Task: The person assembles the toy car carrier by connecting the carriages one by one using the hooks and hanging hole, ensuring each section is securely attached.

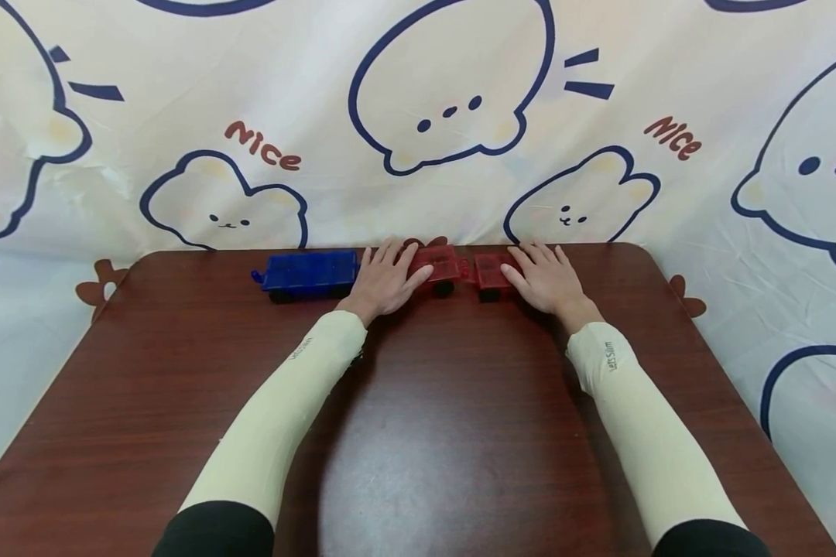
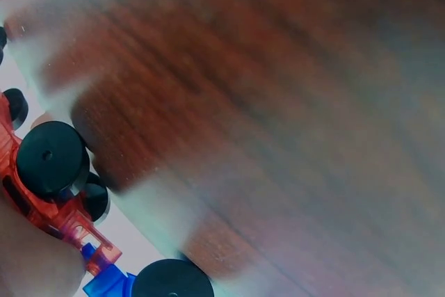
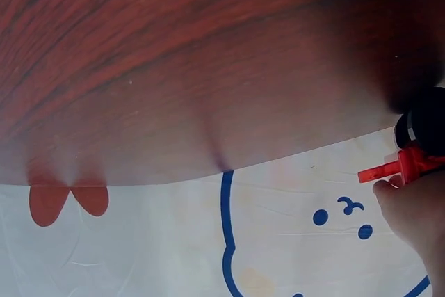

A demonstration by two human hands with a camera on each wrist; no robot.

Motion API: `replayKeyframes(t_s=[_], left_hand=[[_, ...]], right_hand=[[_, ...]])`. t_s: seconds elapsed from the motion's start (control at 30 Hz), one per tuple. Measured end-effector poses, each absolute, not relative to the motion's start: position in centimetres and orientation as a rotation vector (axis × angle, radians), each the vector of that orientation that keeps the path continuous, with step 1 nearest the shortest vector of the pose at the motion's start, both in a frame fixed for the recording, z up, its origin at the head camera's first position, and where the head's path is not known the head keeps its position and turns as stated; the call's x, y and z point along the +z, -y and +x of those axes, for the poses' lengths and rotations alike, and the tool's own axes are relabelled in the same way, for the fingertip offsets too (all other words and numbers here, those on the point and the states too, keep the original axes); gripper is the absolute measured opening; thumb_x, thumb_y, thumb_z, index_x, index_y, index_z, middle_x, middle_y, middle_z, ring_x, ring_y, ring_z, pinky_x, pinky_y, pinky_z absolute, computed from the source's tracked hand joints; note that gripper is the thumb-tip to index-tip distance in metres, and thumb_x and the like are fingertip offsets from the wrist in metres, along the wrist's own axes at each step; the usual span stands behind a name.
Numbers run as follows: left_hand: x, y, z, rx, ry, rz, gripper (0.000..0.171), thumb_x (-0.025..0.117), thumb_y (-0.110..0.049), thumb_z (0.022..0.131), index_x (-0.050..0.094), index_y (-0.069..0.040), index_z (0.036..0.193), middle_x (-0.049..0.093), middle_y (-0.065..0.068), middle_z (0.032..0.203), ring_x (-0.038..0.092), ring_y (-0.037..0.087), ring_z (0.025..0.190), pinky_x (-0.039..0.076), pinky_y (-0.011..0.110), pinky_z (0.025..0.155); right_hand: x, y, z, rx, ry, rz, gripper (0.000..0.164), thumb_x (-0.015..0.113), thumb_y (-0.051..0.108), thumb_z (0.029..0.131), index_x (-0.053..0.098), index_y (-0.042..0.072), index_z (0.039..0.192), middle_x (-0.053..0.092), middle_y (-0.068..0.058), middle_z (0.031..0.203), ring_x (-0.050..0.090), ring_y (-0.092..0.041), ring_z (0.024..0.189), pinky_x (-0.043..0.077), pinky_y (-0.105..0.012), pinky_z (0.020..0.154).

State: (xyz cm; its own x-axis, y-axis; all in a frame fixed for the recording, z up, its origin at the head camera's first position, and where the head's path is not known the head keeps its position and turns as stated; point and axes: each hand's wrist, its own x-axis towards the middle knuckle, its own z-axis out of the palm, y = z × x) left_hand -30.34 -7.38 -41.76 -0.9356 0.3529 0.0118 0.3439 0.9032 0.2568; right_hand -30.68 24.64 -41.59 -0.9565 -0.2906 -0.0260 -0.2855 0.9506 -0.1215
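Toy train point(image 1: 451, 261): from the head, it stands in a row along the far edge of the table point(image 1: 418, 433), with the blue car point(image 1: 310, 271) at left, the left red car point(image 1: 437, 260) in the middle and the right red car point(image 1: 491, 269) at right.
Red-to-red link point(image 1: 465, 269): with a hand on either side of it, the step in hand looks like lining up or seating these cars; whether the link has caught, I cannot tell.
Next move on the row: probably calls for even pressure from both sides, straight along the train (a sideways nudge could twist the couplings).
Left hand point(image 1: 382, 284): grasps the left red car from above, thumb toward the near side, fingers toward the far, hiding the blue car's join.
Right hand point(image 1: 546, 282): grasps the right red car's right part, thumb near, fingers far.
Blue hook point(image 2: 110, 282): from the left wrist, it reaches into the red loop point(image 2: 108, 254), so that pair looks joined; skin shows beyond the near wheel point(image 2: 52, 159), fitting a grasp.
Red tab point(image 3: 379, 172): from the right wrist, it juts free at the train's right end, fingertips point(image 3: 384, 192) just beside it, contact unclear.
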Motion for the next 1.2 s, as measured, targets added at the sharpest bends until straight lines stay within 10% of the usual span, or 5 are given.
replayKeyframes(t_s=[1.2], left_hand=[[-41.68,6.95,-30.29,0.24,-3.03,0.579,0.082,0.02,-0.073,0.1,0.023,-0.02,0.163,0.026,0.014,0.165,0.012,0.032,0.154,0.004,0.057,0.122]], right_hand=[[-41.1,-24.34,-30.88,-0.2,-3.06,-0.423,0.075,0.021,0.061,0.105,0.027,0.011,0.161,0.025,-0.018,0.164,0.01,-0.037,0.153,0.002,-0.059,0.121]])
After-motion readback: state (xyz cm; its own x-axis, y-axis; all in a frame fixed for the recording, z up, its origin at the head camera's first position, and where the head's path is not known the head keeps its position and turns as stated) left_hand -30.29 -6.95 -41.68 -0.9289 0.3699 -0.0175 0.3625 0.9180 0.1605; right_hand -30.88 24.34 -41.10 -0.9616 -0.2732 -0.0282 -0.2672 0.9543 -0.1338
